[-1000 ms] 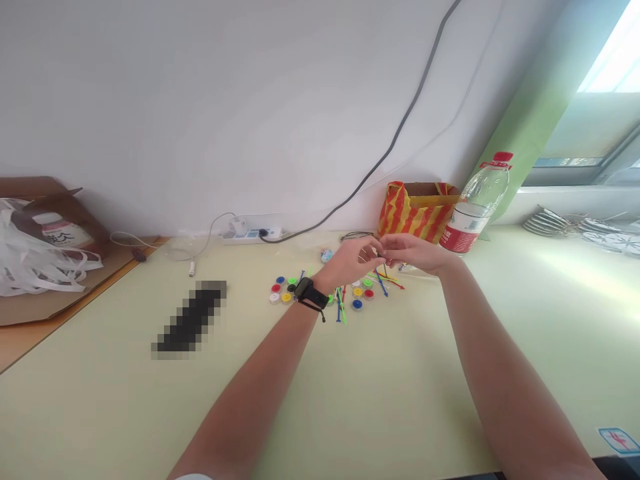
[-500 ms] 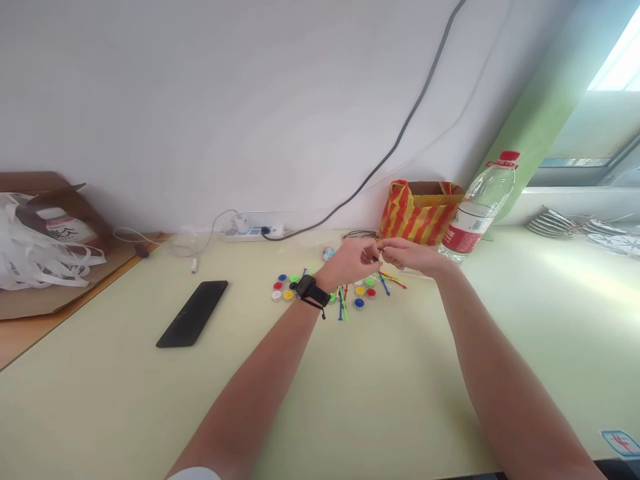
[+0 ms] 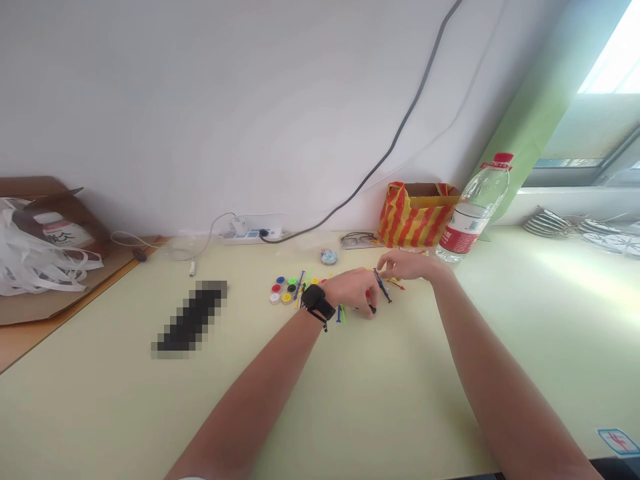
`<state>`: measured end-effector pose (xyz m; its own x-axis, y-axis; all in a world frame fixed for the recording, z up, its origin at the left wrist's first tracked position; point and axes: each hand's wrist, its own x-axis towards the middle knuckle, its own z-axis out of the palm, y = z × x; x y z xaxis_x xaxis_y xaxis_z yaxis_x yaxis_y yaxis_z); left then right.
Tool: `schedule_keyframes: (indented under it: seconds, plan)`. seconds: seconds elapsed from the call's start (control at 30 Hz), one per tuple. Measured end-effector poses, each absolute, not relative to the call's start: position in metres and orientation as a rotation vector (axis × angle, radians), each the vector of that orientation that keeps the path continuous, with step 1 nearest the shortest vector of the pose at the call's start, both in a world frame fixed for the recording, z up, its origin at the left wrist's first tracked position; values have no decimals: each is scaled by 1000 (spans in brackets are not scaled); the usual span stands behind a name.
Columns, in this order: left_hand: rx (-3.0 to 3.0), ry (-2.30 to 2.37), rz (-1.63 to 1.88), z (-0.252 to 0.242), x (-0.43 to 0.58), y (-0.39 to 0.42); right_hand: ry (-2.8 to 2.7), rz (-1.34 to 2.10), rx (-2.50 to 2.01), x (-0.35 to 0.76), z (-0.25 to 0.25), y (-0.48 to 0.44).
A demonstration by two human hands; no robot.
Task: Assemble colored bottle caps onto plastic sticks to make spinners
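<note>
My left hand (image 3: 354,291), with a black watch (image 3: 318,301) on its wrist, is low over the table. Its fingertips pinch a small black round piece (image 3: 372,310) at the front edge of a group of coloured discs, partly hidden by the hand. My right hand (image 3: 407,265) is just beyond, thumb and finger closed at the upper end of a thin black stick (image 3: 389,299). This stick lies alongside a blue one (image 3: 381,283). Left of the watch sit more discs, among them a red disc (image 3: 276,289) and a yellow disc (image 3: 287,298). Green and blue sticks (image 3: 342,315) show below my left hand.
A striped red and yellow bag (image 3: 415,220) and a water bottle (image 3: 466,217) stand at the back right. Glasses (image 3: 359,238) and a small round container (image 3: 329,257) lie near the wall. A dark, pixelated oblong (image 3: 193,319) lies left; a cardboard box (image 3: 45,303) is at far left.
My hands were together above the sticks and have parted. My left hand came down toward me with the black piece; my right hand lowered slightly to the sticks.
</note>
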<state>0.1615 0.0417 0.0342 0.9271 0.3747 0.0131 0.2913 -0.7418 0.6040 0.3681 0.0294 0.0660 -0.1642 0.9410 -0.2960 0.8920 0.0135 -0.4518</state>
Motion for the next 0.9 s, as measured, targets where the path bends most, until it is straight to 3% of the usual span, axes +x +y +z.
schedule_keyframes:
  seconds: [0.2, 0.73, 0.9]
  plan:
    - [2609, 579, 301, 42, 140, 50, -2110, 635, -2091, 364, 41, 40]
    - [2769, 784, 134, 33, 155, 31, -2047, 1088, -2020, 361, 40, 8]
    - [2784, 746, 452, 29, 138, 16, -2038, 983, -1710, 371, 16, -17]
